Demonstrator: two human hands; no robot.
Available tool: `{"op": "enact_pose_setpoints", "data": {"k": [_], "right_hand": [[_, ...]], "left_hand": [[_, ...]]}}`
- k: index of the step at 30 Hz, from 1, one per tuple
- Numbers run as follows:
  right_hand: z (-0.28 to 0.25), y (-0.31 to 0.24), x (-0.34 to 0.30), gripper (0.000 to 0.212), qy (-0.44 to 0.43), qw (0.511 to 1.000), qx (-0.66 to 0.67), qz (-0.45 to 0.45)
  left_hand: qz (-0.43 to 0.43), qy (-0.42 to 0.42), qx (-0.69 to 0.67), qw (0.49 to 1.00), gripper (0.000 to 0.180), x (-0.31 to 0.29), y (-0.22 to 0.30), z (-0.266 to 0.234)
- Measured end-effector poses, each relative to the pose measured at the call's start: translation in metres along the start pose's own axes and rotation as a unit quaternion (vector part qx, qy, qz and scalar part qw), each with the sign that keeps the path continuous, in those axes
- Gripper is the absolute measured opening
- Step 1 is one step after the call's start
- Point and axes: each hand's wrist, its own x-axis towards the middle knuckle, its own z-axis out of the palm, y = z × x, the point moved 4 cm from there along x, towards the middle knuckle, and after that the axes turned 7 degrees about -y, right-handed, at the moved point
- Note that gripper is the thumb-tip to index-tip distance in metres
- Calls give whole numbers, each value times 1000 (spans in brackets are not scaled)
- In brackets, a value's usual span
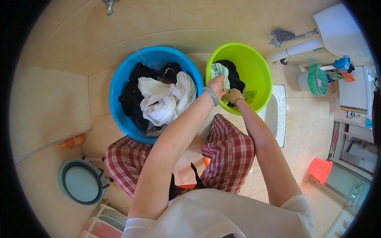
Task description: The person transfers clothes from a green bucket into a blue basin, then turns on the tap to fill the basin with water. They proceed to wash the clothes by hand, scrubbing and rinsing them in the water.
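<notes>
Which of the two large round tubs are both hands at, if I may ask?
The lime-green round plastic tub on the right: the left hand and right hand are both at it, while the blue round plastic tub has neither.

We count two hands, a left hand (216, 87) and a right hand (232, 96); two round tubs, a blue tub (114, 94) and a green tub (258, 75); one red bucket (320, 170); one grey-green basin (81, 184); one orange bottle (74, 141); one squat toilet (281, 115); one tap (110, 7).
</notes>
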Motion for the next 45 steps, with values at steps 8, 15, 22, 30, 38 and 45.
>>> {"op": "enact_pose_setpoints", "data": {"k": [8,15,22,30,38,45], "right_hand": [[-108,-37,-89,17,139,892,367,-226],[-200,-123,-278,26,138,700,527,-462],[-208,-201,-356,27,23,570,653,-499],[-143,-273,-367,37,-2,742,358,-566],[-76,-243,-265,46,-104,853,287,-424],[-48,-264,-242,18,-118,775,486,-385]], "left_hand": [[82,-15,89,992,73,-25,27,-12],[326,-129,317,881,97,-65,68,-5],[232,-230,70,943,21,-131,106,-26],[150,-197,46,968,36,-197,125,-86],[245,-75,-2,967,31,-285,159,-69],[219,229,647,694,31,-307,194,-119]]}}
